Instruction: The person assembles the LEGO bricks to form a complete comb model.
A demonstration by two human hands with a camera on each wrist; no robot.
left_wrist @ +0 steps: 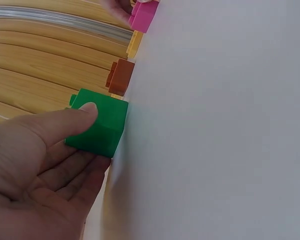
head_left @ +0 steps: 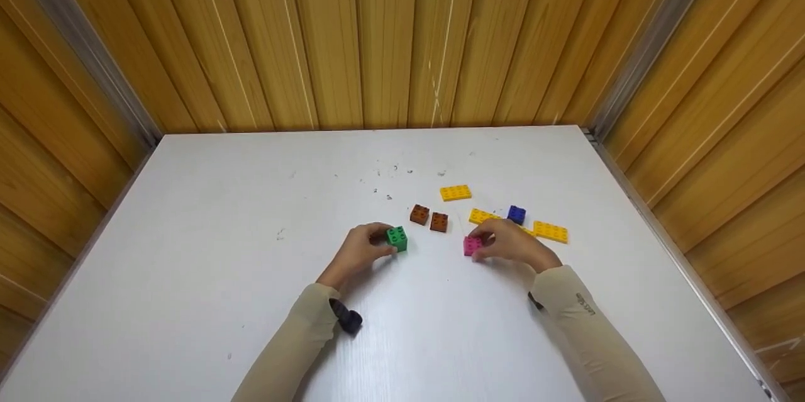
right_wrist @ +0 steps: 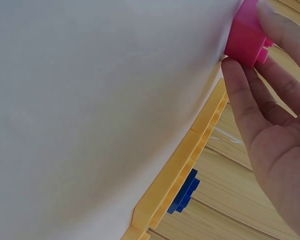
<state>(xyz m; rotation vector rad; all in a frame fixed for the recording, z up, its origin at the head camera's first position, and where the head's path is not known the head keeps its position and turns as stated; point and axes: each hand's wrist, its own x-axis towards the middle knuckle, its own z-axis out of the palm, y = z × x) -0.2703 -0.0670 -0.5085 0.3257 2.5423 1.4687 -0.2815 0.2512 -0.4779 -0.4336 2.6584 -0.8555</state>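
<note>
My left hand [head_left: 360,252] pinches a green toy brick [head_left: 397,238] between thumb and fingers, its studs facing up. In the left wrist view the thumb presses one side of that green brick [left_wrist: 101,120], which stands at the table surface. On the other side, my right hand [head_left: 512,243] grips a pink toy brick [head_left: 471,246] at its right end. The right wrist view has the pink brick [right_wrist: 246,37] between the thumb and fingertips, low at the tabletop. Two brown bricks, one left [head_left: 419,214] and one right [head_left: 439,222], lie between and beyond the hands.
Beyond the right hand are a blue brick [head_left: 516,214] and several flat yellow plates, one at the far right [head_left: 550,231], another further back [head_left: 455,192]. The right hand partly covers some yellow pieces. Wood-look panels [head_left: 383,37] border the white table [head_left: 188,251].
</note>
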